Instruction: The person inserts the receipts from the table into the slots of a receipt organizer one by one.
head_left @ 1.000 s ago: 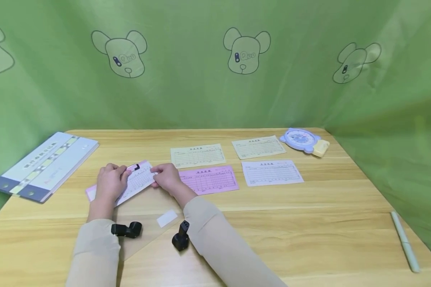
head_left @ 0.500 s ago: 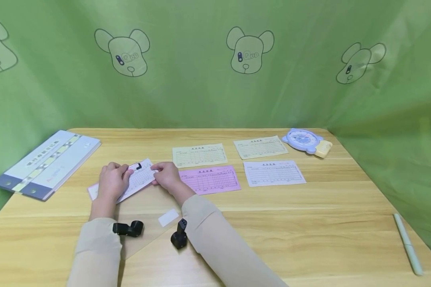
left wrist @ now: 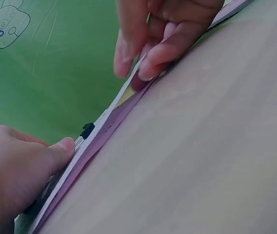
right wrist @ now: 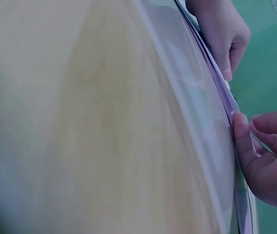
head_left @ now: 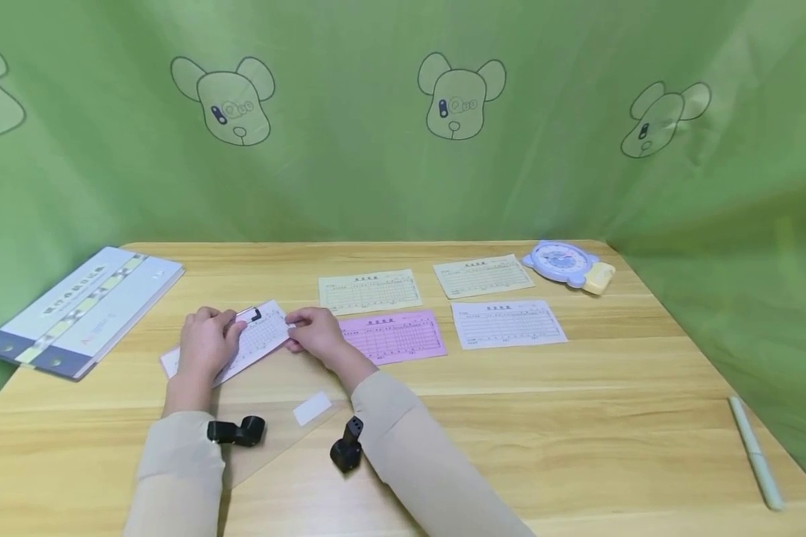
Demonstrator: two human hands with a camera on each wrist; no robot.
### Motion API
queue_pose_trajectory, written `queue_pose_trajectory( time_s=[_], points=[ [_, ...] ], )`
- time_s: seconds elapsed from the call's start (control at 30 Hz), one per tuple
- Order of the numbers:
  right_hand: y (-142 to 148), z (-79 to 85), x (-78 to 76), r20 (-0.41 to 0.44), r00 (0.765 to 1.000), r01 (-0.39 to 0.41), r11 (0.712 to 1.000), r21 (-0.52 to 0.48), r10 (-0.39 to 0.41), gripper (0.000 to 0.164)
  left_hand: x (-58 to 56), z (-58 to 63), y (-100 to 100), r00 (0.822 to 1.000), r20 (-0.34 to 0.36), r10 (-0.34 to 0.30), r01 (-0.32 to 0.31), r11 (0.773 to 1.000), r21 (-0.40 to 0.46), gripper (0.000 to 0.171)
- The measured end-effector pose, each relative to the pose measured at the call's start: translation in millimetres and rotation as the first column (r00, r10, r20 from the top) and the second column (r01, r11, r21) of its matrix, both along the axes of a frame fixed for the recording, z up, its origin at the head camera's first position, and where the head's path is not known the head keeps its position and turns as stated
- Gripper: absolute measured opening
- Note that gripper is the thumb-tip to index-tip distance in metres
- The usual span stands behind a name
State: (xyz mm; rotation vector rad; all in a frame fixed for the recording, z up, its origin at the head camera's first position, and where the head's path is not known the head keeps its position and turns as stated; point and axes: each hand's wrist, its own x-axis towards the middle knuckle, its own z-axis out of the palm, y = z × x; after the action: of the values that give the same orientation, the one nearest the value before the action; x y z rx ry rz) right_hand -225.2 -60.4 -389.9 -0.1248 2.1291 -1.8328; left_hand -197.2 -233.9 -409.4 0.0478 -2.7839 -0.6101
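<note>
My left hand (head_left: 205, 343) grips the left part of a small stack of forms, its thumb beside a slim metal clip (head_left: 250, 314) with a black end. On top lies a white printed form (head_left: 260, 341). Beneath it, a pink sheet (left wrist: 93, 146) and a yellow sliver (left wrist: 125, 95) show in the left wrist view. My right hand (head_left: 316, 333) pinches the right edge of the stack between thumb and fingers. Below the forms spreads a clear plastic cover (head_left: 258, 447) with a white label (head_left: 312, 408).
Two pale green forms (head_left: 369, 291), a pink form (head_left: 403, 337) and a white form (head_left: 509, 324) lie right of my hands. At the back right sits a blue clock-shaped toy (head_left: 560, 260). A blue-white binder (head_left: 83, 309) is far left, a pale green pen (head_left: 755, 451) far right.
My right wrist has shifted slightly to the right, its fingers staying at the stack's edge. The pinkish area seen beside the clip earlier now looks white. The left hand holds its place.
</note>
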Motion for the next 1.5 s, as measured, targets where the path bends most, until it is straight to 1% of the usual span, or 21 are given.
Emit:
queue_pose_trajectory(
  time_s=[0.2, 0.23, 0.27, 0.4, 0.57, 0.8, 0.93, 1.13, 1.33, 1.5],
  points=[
    [14.9, 2.8, 4.0, 0.0, 0.999, -0.033, 0.999, -0.002, 0.033, 0.023, 0.9, 0.4, -1.5, 1.0, 0.01, 0.014, -0.014, 1.0, 0.012, 0.037],
    [17.6, 5.8, 5.6, 0.016, 0.999, -0.032, 0.999, 0.007, 0.032, 0.024, 1.1, 0.8, -1.5, 1.0, 0.009, 0.016, -0.016, 1.0, 0.015, 0.037],
    [20.9, 6.6, 6.2, 0.013, 0.999, -0.037, 0.999, 0.007, 0.037, 0.025, 1.4, 1.1, -1.5, 1.0, 0.01, 0.014, -0.015, 1.0, 0.019, 0.037],
    [36.6, 14.9, 10.0, -0.014, 0.997, -0.08, 0.997, -0.013, 0.08, 0.027, 1.7, 2.0, -2.4, 1.0, 0.007, 0.016, -0.016, 0.999, 0.028, 0.037],
    [60.4, 30.0, 14.7, -0.051, 0.992, -0.115, 0.993, -0.033, 0.114, 0.031, 1.7, 2.6, -3.5, 1.0, 0.012, 0.018, -0.018, 0.999, 0.035, 0.037],
    [101.5, 48.1, 16.4, -0.122, 0.982, -0.143, 0.99, -0.008, 0.141, 0.033, 1.7, 2.1, -4.0, 1.0, 0.0, 0.023, -0.023, 0.999, 0.035, 0.036],
    [129.1, 54.3, 13.7, -0.165, 0.978, -0.125, 0.992, 0.005, 0.124, 0.035, 2.6, 2.0, -3.5, 1.0, 0.016, 0.027, -0.027, 0.999, 0.044, 0.037],
    [171.6, 60.7, 9.3, -0.228, 0.972, -0.052, 0.997, 0.05, 0.062, 0.035, 3.5, 1.8, -2.1, 0.999, 0.03, 0.029, -0.03, 0.998, 0.047, 0.037],
    [211.9, 61.8, 3.6, -0.245, 0.97, 0.025, 0.996, 0.084, -0.004, 0.039, 3.7, 2.2, 0.0, 0.999, 0.032, 0.031, -0.033, 0.997, 0.063, 0.037],
    [248.4, 58.2, -3.7, -0.246, 0.968, 0.083, 0.988, 0.13, -0.049, 0.042, 3.4, 2.7, 2.4, 0.999, 0.015, 0.032, -0.033, 0.998, 0.063, 0.036]
  ],
)
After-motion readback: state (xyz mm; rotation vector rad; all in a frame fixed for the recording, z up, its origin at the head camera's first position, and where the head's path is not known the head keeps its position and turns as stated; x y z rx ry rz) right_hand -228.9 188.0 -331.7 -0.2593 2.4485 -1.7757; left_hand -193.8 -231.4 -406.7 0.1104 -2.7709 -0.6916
